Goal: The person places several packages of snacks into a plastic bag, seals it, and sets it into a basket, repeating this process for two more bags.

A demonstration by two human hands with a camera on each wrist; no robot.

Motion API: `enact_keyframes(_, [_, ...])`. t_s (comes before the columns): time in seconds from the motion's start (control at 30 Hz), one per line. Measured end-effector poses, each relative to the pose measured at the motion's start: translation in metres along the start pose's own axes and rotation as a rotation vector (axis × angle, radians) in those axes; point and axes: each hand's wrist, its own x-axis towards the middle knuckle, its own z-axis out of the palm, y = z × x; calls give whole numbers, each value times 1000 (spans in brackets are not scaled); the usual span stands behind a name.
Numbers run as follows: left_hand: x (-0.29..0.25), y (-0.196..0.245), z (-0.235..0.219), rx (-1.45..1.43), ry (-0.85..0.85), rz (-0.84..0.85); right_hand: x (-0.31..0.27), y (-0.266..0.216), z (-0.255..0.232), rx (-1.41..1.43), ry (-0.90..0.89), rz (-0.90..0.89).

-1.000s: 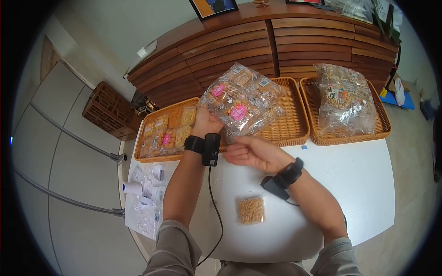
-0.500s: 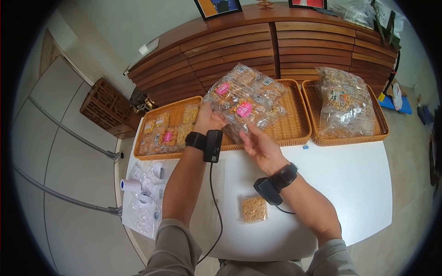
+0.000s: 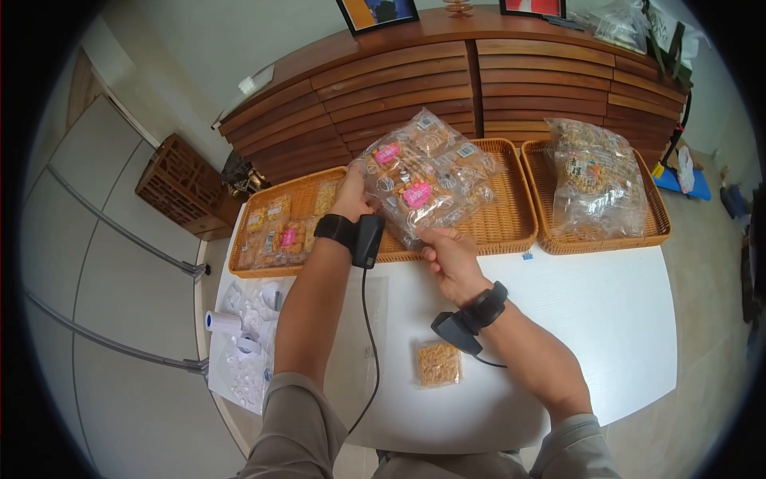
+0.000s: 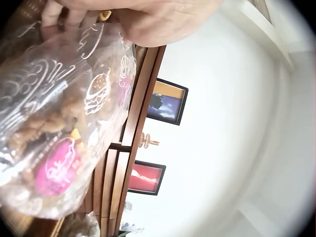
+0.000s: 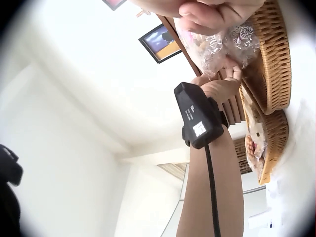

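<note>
A large clear plastic bag (image 3: 431,172) of packaged snacks with pink labels is tilted up over the middle wicker basket (image 3: 523,215). At its left edge my left hand (image 3: 351,195) grips the bag; in the left wrist view some fingers (image 4: 71,17) go behind the film. The right hand (image 3: 453,259) pinches the bag's near corner between thumb and curled fingers, also seen in the right wrist view. On the white table, nearer my body, lies one small square pack (image 3: 439,364) of light brown, strip-like snack pieces.
The left basket (image 3: 239,267) holds several snack packs; the right basket (image 3: 658,227) holds another stuffed clear bag (image 3: 598,180). A label roll (image 3: 223,322) and white scraps lie at the table's left. Behind stands a slatted wooden cabinet (image 3: 399,92). A cable (image 3: 375,351) hangs from the left wrist camera.
My right hand has moved from below the bag up to its near corner, and its fingers have closed there. The left hand keeps its hold on the left edge.
</note>
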Motion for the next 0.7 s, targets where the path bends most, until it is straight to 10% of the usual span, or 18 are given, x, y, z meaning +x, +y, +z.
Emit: enact_keyframes(0.7, [46, -37, 0, -238, -126, 202, -13, -30, -7, -347, -194, 104])
